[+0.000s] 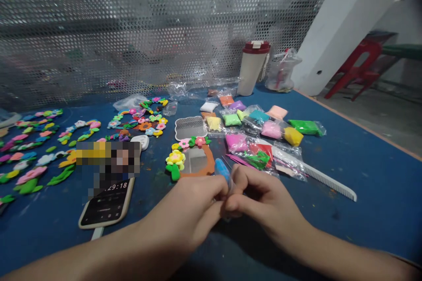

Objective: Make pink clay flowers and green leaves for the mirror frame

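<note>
Both hands meet at the front middle of the table, around a small clear packet of blue clay (222,169). My left hand (198,197) is closed, its fingertips on the packet. My right hand (260,197) pinches the packet's clear wrapper from the other side. Part of the packet is hidden behind the fingers. Just beyond them lies a mirror frame (207,161) with brown clay, green leaves, and yellow, pink and red flowers. Behind that, a second wavy-edged mirror (190,128) lies flat without clay on it.
Several bagged clay packets (236,142) lie right of the mirrors, with a white comb (329,181) nearby. A phone (107,204) and colourful clay-flower pieces (36,173) are at left. Toward the back stand a tumbler (252,70) and a plastic-wrapped cup (282,70), before a perforated metal screen (132,30).
</note>
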